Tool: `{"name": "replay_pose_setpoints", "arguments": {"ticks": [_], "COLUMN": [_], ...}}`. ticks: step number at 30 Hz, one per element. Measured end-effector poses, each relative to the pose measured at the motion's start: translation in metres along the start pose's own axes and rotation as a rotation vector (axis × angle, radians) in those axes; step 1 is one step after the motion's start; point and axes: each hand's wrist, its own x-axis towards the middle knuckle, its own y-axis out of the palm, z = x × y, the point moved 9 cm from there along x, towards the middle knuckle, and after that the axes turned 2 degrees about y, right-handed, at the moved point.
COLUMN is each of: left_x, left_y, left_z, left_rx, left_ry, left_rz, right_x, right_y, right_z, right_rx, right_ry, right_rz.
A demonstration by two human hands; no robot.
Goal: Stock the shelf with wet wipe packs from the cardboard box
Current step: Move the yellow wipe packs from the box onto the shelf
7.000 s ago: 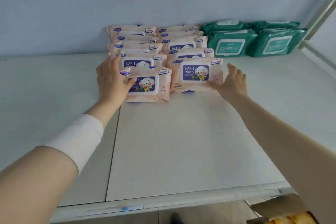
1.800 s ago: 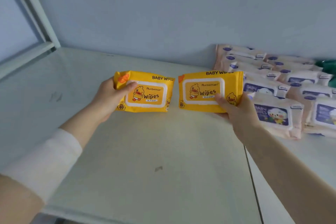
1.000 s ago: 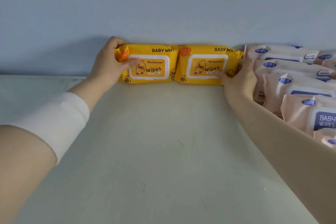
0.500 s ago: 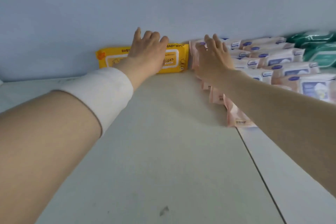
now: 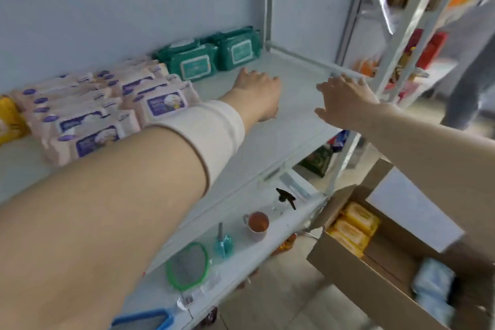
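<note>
Now both hands hang over the bare right part of the white metal shelf board point(image 5: 294, 126), and neither holds anything. The left hand point(image 5: 257, 94), its forearm wrapped in a cream elastic band point(image 5: 214, 131), lies palm down with the fingers loosely stretched; whether it touches the board I cannot tell. The right hand point(image 5: 345, 100) is spread wide, fingers apart, above the board's front right corner.

On the shelf, the pale pink baby wipe packs with purple labels point(image 5: 160, 100) stand in two overlapping rows running back to the wall. Just beside them, toward the right, stand the dark green wipe packs with white-framed lids point(image 5: 195, 65), two side by side with more behind. A yellow wipe pack point(image 5: 8, 120) shows at the left edge, touching the pink rows.

The brown cardboard box point(image 5: 356, 278) sits open at the lower right, below the shelf. Inside it, bright yellow wipe packs point(image 5: 353, 225) lie in a row along the far wall, and blurred pale blue packs point(image 5: 431, 284) fill the near corner.

On the lower white shelf point(image 5: 251, 260) stand a pink mug point(image 5: 258, 225), a small teal bottle point(image 5: 223, 244) and a green-rimmed round object point(image 5: 187, 265).
</note>
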Motion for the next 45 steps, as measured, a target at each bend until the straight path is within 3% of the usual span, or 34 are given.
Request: {"name": "replay_pose_setpoints", "arguments": {"ticks": [4, 9, 15, 19, 25, 29, 33, 37, 42, 45], "left_x": [0.065, 0.128, 0.168, 0.168, 0.165, 0.181, 0.222, 0.260, 0.270, 0.268], "left_y": [0.011, 0.075, 0.181, 0.269, 0.403, 0.482, 0.569, 0.625, 0.634, 0.640], "left_z": [-0.132, -0.266, -0.381, -0.438, -0.470, -0.493, -0.533, -0.552, -0.559, -0.560], "left_rx": [-0.104, -0.153, -0.247, -0.262, -0.390, -0.509, -0.733, -0.820, -0.810, -0.871], "left_ry": [0.195, 0.387, 0.503, 0.538, 0.302, 0.144, -0.072, -0.268, -0.268, -0.257], "left_rz": [-0.006, 0.087, 0.329, 0.523, 0.820, 0.904, 0.918, 0.813, 0.689, 0.767], "right_x": [-0.015, -0.036, -0.073, -0.099, -0.131, -0.133, -0.126, -0.119, -0.120, -0.120], "right_y": [0.063, 0.171, 0.319, 0.420, 0.556, 0.634, 0.721, 0.779, 0.795, 0.794], "right_z": [-0.128, -0.241, -0.308, -0.311, -0.268, -0.236, -0.212, -0.182, -0.177, -0.177], "right_rx": [-0.043, -0.059, 0.012, 0.174, 0.451, 0.629, 0.967, 1.275, 1.400, 1.419], "right_ry": [0.133, 0.289, 0.380, 0.421, 0.461, 0.528, 0.818, 1.054, 1.332, 1.368], "right_rz": [0.065, 0.252, 0.486, 0.626, 0.870, 0.928, 0.975, 1.010, 0.887, 0.867]}}
